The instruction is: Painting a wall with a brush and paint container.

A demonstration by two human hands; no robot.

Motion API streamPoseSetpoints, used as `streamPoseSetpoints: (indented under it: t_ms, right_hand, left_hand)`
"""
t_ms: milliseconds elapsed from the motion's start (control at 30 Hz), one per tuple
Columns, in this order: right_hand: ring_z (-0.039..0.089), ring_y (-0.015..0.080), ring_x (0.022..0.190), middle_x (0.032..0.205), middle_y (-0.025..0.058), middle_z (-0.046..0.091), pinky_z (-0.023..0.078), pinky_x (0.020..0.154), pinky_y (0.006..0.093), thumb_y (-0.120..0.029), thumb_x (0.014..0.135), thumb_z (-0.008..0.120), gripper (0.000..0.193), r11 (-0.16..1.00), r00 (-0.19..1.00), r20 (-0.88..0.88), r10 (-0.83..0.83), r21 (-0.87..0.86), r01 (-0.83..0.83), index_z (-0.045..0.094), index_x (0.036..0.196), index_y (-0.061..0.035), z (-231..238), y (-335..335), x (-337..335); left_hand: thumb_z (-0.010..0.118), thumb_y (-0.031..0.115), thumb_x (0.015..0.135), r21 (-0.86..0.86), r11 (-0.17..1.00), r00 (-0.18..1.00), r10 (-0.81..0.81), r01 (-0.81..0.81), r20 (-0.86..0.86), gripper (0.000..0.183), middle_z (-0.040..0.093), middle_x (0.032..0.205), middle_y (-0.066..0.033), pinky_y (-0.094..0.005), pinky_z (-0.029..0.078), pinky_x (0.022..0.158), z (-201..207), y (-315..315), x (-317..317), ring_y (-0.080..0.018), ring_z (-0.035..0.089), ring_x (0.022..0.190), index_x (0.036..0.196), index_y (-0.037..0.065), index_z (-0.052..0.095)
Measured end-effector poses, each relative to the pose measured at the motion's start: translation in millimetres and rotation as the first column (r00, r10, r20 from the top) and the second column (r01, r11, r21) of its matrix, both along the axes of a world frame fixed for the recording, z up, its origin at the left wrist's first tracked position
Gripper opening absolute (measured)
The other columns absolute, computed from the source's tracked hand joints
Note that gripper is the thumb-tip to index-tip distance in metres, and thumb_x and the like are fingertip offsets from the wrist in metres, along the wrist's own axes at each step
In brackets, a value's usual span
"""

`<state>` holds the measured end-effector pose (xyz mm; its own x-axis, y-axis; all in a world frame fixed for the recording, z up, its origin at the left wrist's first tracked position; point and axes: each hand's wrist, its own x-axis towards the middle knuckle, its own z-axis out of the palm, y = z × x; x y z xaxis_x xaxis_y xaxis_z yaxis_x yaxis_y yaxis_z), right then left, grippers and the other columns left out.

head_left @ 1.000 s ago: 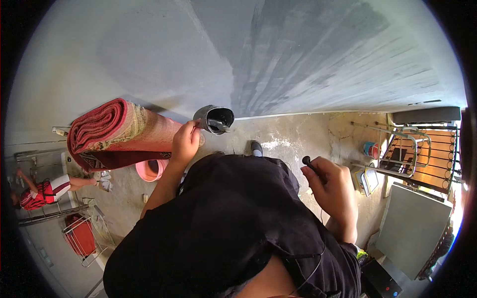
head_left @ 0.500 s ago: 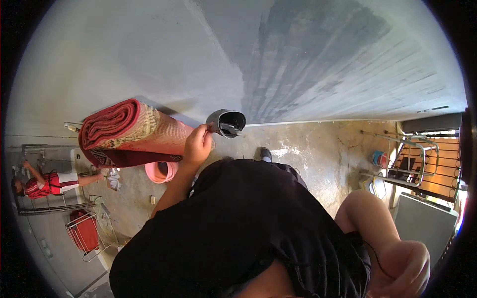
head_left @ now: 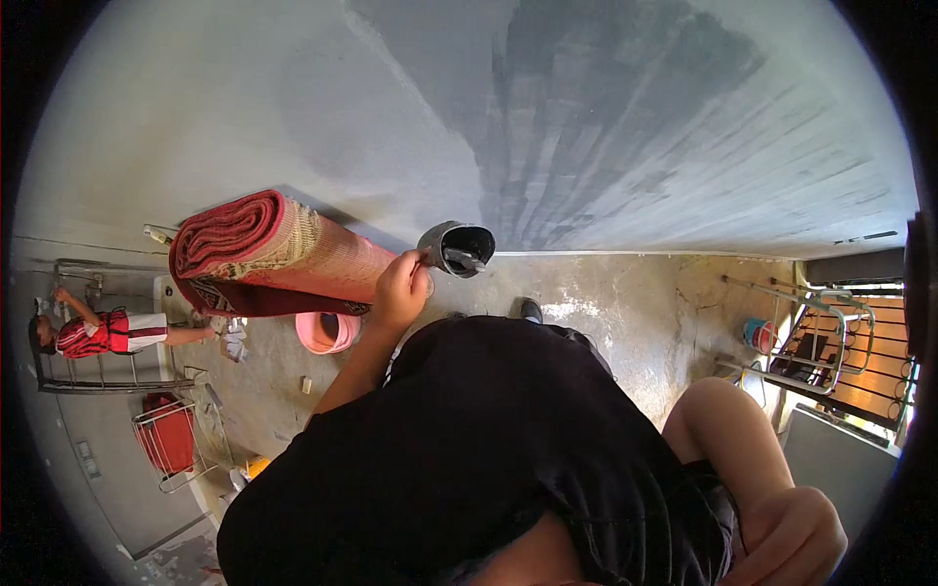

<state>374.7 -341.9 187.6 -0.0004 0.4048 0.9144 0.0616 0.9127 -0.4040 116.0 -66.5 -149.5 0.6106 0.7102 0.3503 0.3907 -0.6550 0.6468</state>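
My left hand (head_left: 403, 291) is closed on the side of a grey-smeared paint container (head_left: 432, 241). Its dark opening faces up, and a grey object that I cannot make out lies inside. Before me rises a wall (head_left: 283, 107) in light grey, with a darker grey painted patch (head_left: 586, 127) streaked in brush-like strokes. At the lower right, beside my black shirt (head_left: 469, 439), my right hand (head_left: 796, 537) is raised with bent arm and curled fingers. What those fingers hold, if anything, is hidden.
A rolled red carpet (head_left: 322, 246) leans by the wall at left, with a pink bucket (head_left: 332, 332) beside it. Farther left are a person (head_left: 107, 334) in red and a metal rack (head_left: 168, 435). Metal frames (head_left: 826, 337) and a blue bucket (head_left: 758, 335) stand at right.
The view has shifted slightly, so carpet, bucket and person appear a little farther right. My left hand still grips the paint container; my right hand stays curled, slightly turned.
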Motion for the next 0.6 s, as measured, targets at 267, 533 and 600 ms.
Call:
streamPoseSetpoints:
  t_ms: [267, 533, 600]
  right_hand:
    - [0.063, 0.015, 0.058, 0.07, 0.0045, 0.066, 0.053, 0.06, 0.0274, 0.0, 0.089, 0.056, 0.016, 0.988, 0.972, 0.18, 0.153, -0.034, -0.149, 0.066, 0.077, -0.0044, -23, -63, 43]
    - [0.071, 0.0189, 0.063, 0.066, 0.0097, 0.068, 0.061, 0.064, 0.0245, 0.018, 0.081, 0.059, 0.022, 0.982, 0.981, 0.054, 0.188, 0.002, -0.189, 0.063, 0.063, 0.005, -30, -81, 43]
    - [0.07, 0.0191, 0.062, 0.066, 0.0092, 0.068, 0.062, 0.064, 0.025, 0.018, 0.08, 0.059, 0.023, 0.975, 0.974, 0.04, 0.222, 0.004, -0.222, 0.063, 0.063, 0.0048, -30, -76, 39]
  left_hand:
    - [0.058, -0.001, 0.087, 0.006, 1.0, 1.0, -0.028, 0.028, 0.007, 0.021, 0.069, 0.097, -0.0216, -0.0425, 0.055, 0.076, 11, -5, 18, -0.0388, 0.068, 0.09, 0.108, -0.002, 0.063]
    - [0.059, -0.001, 0.087, -0.004, 0.999, 0.999, -0.044, 0.044, 0.011, 0.018, 0.068, 0.094, -0.0209, -0.0432, 0.054, 0.074, 7, -6, 26, -0.0394, 0.067, 0.087, 0.104, -0.002, 0.062]
    - [0.059, -0.001, 0.087, -0.022, 0.998, 0.998, -0.06, 0.06, 0.023, 0.018, 0.068, 0.093, -0.0206, -0.0431, 0.054, 0.074, 6, -5, 26, -0.0391, 0.068, 0.087, 0.105, -0.002, 0.062]
